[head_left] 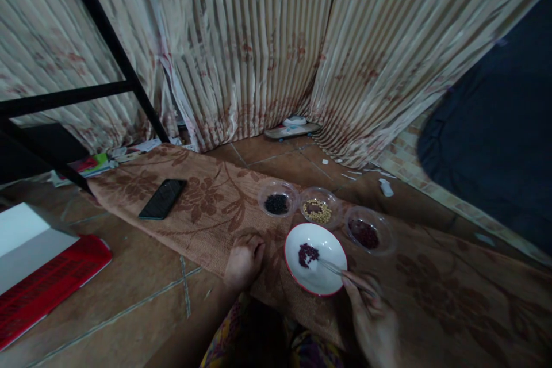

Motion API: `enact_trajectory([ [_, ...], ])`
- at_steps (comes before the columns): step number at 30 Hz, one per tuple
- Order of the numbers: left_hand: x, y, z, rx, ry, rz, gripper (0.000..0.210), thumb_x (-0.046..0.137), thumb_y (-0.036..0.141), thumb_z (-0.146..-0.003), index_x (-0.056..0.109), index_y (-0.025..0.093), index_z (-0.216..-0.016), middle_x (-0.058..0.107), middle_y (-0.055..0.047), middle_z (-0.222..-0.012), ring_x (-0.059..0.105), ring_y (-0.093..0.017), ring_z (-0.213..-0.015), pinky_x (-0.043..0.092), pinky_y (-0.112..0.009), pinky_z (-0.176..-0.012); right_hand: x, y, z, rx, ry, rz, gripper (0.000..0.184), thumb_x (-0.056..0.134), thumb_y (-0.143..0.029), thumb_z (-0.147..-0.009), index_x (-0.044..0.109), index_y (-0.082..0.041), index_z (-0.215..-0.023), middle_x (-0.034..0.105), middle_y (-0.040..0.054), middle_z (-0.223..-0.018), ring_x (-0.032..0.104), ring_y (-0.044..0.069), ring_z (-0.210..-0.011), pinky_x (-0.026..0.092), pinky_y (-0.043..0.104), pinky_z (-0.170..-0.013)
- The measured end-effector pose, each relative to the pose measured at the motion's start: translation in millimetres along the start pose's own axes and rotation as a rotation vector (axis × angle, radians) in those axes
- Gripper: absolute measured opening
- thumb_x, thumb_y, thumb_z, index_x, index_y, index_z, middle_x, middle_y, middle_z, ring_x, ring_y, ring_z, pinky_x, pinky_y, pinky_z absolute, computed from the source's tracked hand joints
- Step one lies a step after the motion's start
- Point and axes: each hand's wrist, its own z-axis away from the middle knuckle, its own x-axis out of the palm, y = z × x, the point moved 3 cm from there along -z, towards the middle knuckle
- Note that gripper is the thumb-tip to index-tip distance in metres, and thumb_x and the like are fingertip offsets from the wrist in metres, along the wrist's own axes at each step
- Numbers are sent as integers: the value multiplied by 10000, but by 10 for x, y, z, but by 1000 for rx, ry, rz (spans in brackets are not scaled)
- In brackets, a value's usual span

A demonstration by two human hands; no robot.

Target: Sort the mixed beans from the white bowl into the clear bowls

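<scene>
My right hand [374, 316] grips a pair of thin metal tweezers [331, 267] between thumb and fingers, tips down inside a white bowl [332, 241] with a red rim. Small dark red beans [307, 254] lie in the bowl near the tips. My left hand [244, 261] rests curled on the cloth left of the bowl, and I see nothing in it. Behind the bowl stand three clear plastic cups: one with black beans [276, 203], one with yellow beans [318, 211], and one with dark red beans [364, 234].
A patterned brown cloth [202, 230] covers the low table. A black phone [163, 199] lies on its left part. On the tiled floor are a red and white box [52, 282], a skateboard [291, 130] and white scraps [386, 187]. Striped curtains [259, 40] hang behind.
</scene>
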Motion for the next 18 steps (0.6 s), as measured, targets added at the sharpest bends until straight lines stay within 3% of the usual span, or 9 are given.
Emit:
enact_trajectory([
  [9, -20, 20, -11, -1, -3, 3, 199, 467, 228, -926, 642, 205, -834, 694, -49, -867, 632, -208, -853, 459, -346, -814, -54, -45, 15, 17, 51, 19, 384, 649, -540, -786, 746, -195, -925, 717, 90, -1037, 640, 243, -990, 496, 355, -861],
  [15, -2, -24, -32, 2, 12, -7, 224, 460, 267, -923, 642, 218, -801, 696, -42, -840, 637, -222, -839, 470, -355, -795, -472, -254, -333, -96, 362, -118, 339, 702, -484, -755, 737, -167, -869, 727, 122, -1008, 671, 249, -907, 513, 383, -838],
  [18, 4, -47, -41, 6, 13, 1, 221, 463, 275, -917, 650, 225, -810, 703, -30, -843, 644, -216, -831, 472, -345, -785, -681, -269, -602, -175, 480, -52, 396, 691, -509, -754, 731, -153, -922, 725, 132, -994, 666, 258, -919, 506, 402, -846],
])
